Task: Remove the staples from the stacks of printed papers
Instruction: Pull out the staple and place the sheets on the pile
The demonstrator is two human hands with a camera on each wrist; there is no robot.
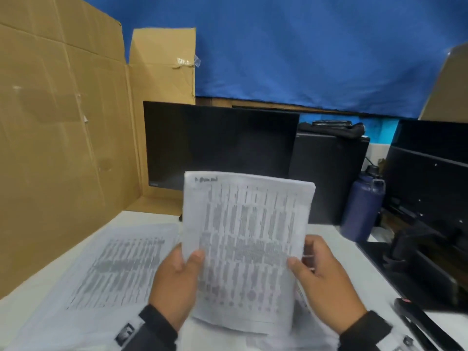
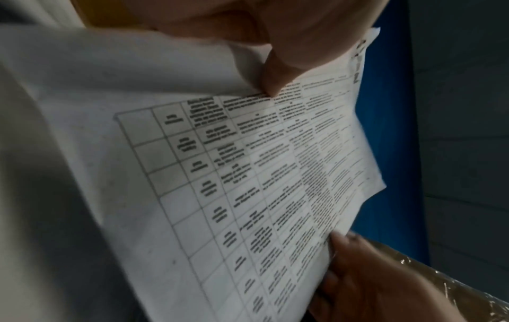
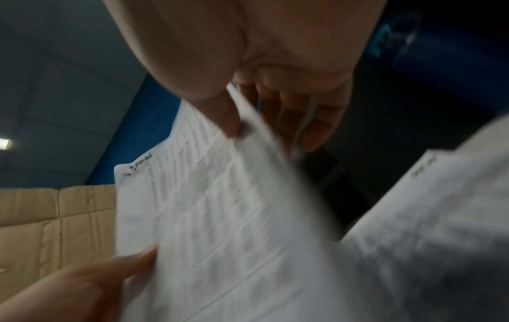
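I hold a stack of printed papers (image 1: 247,247) upright above the table, covered in table-like print. My left hand (image 1: 177,279) pinches its left edge, thumb on the front. My right hand (image 1: 321,279) grips the right edge, thumb on the front and fingers behind. The right wrist view shows the stack (image 3: 209,217) with a staple (image 3: 128,173) at its top left corner beside handwriting. In the left wrist view my thumb (image 2: 275,72) presses on the printed sheet (image 2: 248,185). More printed papers (image 1: 111,264) lie flat on the table at the left.
A tall cardboard sheet (image 1: 58,138) stands at the left. Behind the papers are a dark monitor (image 1: 217,145), a black computer case (image 1: 329,178) and a dark blue bottle (image 1: 362,206). A black stapler-like tool (image 1: 420,323) lies at the table's right front, with black equipment (image 1: 428,224) beyond.
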